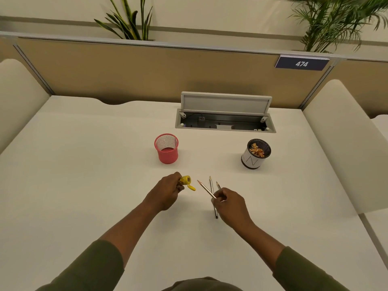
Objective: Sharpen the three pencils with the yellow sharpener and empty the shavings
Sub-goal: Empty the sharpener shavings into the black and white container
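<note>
I have a single view, from the camera on the person's head, looking forward and steeply down across the white desk (84,164) toward the partition (126,70) at twelve o'clock. It sits close above the forearms, wide-angle, edges bowed. No second view shares the scene.

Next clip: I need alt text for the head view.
The left hand grips a small yellow plastic sharpener while the right hand pinches one of three thin wooden pencils above a white desk. Behind stand a pink mesh cup and a white cup holding shavings.
</note>
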Tool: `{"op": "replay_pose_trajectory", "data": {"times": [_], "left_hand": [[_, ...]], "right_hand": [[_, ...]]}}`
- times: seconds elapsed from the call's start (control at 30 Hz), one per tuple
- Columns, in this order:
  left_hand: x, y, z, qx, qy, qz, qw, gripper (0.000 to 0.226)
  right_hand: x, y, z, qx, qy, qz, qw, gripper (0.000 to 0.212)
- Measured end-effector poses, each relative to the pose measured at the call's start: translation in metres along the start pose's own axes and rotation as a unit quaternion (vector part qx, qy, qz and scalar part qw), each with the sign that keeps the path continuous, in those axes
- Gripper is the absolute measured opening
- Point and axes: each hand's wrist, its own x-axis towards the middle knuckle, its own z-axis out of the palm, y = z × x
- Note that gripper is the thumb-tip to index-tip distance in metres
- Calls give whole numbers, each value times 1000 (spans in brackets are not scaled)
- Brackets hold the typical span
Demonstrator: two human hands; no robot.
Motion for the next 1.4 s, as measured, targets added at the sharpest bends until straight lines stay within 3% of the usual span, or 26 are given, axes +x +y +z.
{"op": "replay_pose_trajectory", "data": {"times": [0.13, 0.3, 0.77, 1.0, 1.13, 1.27, 1.4], "left_hand": [[-6, -5, 0, -2, -9, -14, 1000, 8], [-15, -13, 1, -5, -20, -20, 1000, 8], [-18, -22, 4, -13, -47, 7, 999, 11], [-17, -22, 11, -18, -60, 4, 998, 12], [-14, -13, 17, -44, -52, 2, 998, 13], [-8, 3, 22, -81, -35, -10, 996, 10], [2, 22, 28, -110, -27, -2, 994, 7]], "right_hand": [[11, 0, 28, -158, 40, 22, 986, 11], [23, 2, 57, -247, 53, 26, 967, 20], [33, 9, 73, -297, 24, 57, 953, 38], [26, 5, 58, -336, 32, 38, 941, 35], [16, 2, 41, -199, -10, 2, 980, 22], [4, -5, 17, 9, -64, -50, 997, 47], [1, -15, -4, 58, -56, -137, 987, 52]]}}
